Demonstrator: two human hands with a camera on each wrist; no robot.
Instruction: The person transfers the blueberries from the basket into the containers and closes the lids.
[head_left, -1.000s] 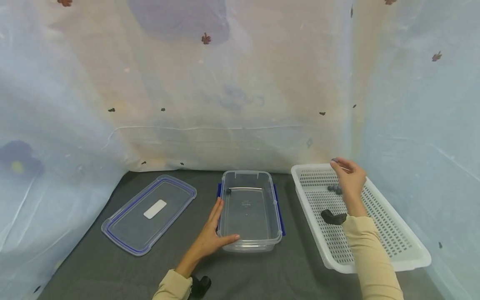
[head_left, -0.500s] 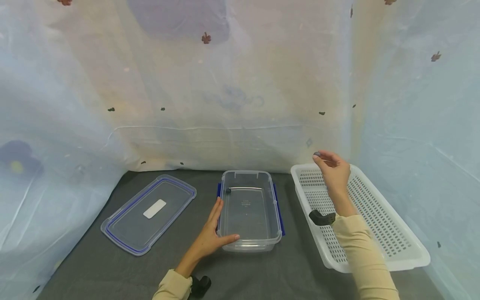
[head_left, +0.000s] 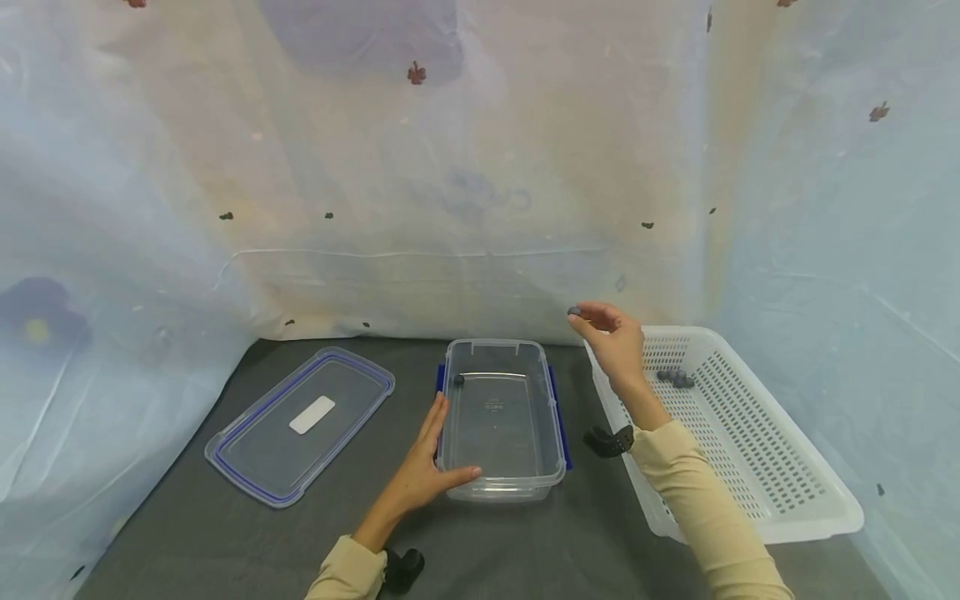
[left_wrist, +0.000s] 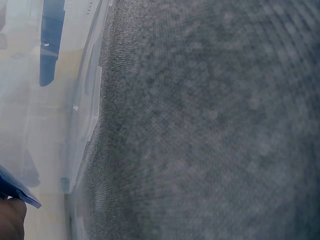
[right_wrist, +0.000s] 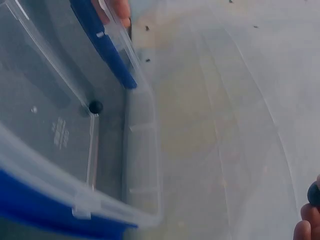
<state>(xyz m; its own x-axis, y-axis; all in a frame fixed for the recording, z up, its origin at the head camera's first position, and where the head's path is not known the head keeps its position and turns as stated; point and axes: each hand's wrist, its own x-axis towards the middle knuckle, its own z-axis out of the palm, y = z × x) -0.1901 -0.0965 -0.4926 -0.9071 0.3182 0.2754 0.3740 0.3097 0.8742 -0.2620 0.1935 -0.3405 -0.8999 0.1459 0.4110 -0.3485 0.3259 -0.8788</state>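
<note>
Between the thumb and fingertips of my right hand (head_left: pixel 618 348) is a blueberry (head_left: pixel 573 311), held above the gap between the clear container and the white basket. The right wrist view shows this dark round berry (right_wrist: pixel 314 194) at its right edge. My left hand (head_left: pixel 417 473) rests against the container's left side, fingers straight and thumb over the near rim. One blueberry (head_left: pixel 459 380) lies inside the clear plastic container (head_left: pixel 501 479), by its far left corner. Several more blueberries (head_left: pixel 677 377) sit together in the white perforated basket (head_left: pixel 806 467).
A clear lid (head_left: pixel 300 427) with a blue seal and a white label lies left of the container. Blue latches (head_left: pixel 560 421) hang at the container's sides. Dark grey cloth (head_left: pixel 247 550) covers the table, and a patterned plastic sheet (head_left: pixel 480 183) stands behind.
My right hand has moved left from over the basket, carrying the blueberry, and the basket's berries have come back into view. My left hand has stayed on the container.
</note>
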